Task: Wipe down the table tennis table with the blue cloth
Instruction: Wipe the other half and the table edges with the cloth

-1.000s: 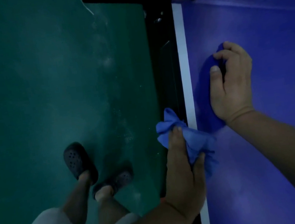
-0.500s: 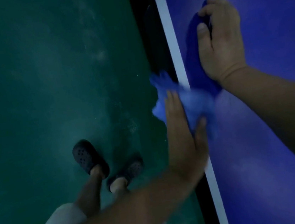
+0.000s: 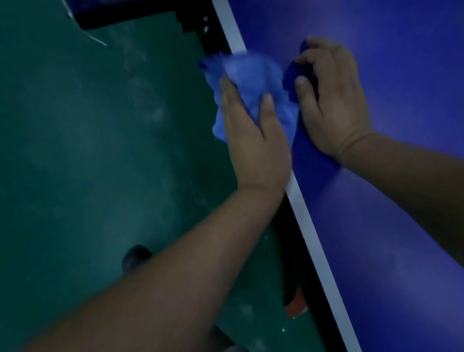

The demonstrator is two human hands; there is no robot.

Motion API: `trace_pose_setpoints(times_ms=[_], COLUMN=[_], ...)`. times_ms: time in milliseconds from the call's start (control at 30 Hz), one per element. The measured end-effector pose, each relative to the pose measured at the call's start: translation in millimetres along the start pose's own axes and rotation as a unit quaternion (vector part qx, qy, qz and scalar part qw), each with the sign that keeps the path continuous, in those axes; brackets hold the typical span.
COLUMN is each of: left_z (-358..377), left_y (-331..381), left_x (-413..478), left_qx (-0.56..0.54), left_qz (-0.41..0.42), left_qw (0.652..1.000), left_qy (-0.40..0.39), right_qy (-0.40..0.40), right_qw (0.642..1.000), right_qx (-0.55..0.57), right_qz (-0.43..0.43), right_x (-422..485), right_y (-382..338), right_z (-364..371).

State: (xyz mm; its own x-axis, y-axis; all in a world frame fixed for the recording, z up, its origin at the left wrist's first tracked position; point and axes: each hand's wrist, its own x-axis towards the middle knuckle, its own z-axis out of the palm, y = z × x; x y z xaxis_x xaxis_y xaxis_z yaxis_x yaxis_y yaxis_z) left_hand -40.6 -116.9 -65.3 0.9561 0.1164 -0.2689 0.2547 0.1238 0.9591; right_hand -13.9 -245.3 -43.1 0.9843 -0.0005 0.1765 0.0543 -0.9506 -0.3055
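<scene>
Blue cloth [image 3: 249, 86], light in shade and bunched, sits at the side edge of the table tennis table [image 3: 426, 152], over the white edge line [image 3: 311, 233]. The left hand [image 3: 253, 141] grips it, fingers and thumb curled into the folds. Just beside it, the right hand [image 3: 332, 99] holds a darker blue cloth [image 3: 305, 143] against the playing surface, fingers curled round its far end. Green floor [image 3: 63, 167] lies below.

Pale cloth [image 3: 252, 85]: soft, crumpled fabric; dark cloth [image 3: 309, 148]: matt fabric; bench [image 3: 417, 80]: smooth, matt top with painted white stripe [image 3: 309, 230]; floor [image 3: 48, 169]: matt, dusty, scuffed.
</scene>
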Motion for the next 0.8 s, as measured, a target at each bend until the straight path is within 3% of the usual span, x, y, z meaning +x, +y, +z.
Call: trace_pose_setpoints(times_ms=[67, 200, 367, 533, 667, 733, 800], left_z=[-2, -4, -1, -1, -4, -13, -22], left_y=[-16, -28, -6, 19, -16, -30, -30], left_x=[-52, -119, -33, 66, -43, -116, -141], left_qx=[-0.017, -0.038, 0.031, -0.003, -0.021, -0.085, -0.069], left_qz=[-0.004, -0.123, -0.008, 0.017, 0.048, 0.009, -0.031], left_qw=[0.999, 0.99, 0.999, 0.999, 0.999, 0.995, 0.993], left_qy=[-0.029, -0.062, -0.011, 0.043, -0.002, -0.054, -0.093], right_qy=[-0.001, -0.004, -0.023, -0.043, -0.1, -0.11, -0.102], right_qw=[1.0, 1.0, 1.0, 0.999, 0.992, 0.99, 0.988], right_qx=[0.004, 0.008, 0.005, 0.0, 0.009, -0.017, -0.044], right_qz=[-0.001, -0.002, 0.013, 0.017, 0.074, 0.085, 0.109], right_x=[1, 2, 4, 2, -27, -60, -88], right_y=[2, 3, 0, -4, -18, -21, -18], right_z=[0, 0, -2, -4, -15, -21, -24])
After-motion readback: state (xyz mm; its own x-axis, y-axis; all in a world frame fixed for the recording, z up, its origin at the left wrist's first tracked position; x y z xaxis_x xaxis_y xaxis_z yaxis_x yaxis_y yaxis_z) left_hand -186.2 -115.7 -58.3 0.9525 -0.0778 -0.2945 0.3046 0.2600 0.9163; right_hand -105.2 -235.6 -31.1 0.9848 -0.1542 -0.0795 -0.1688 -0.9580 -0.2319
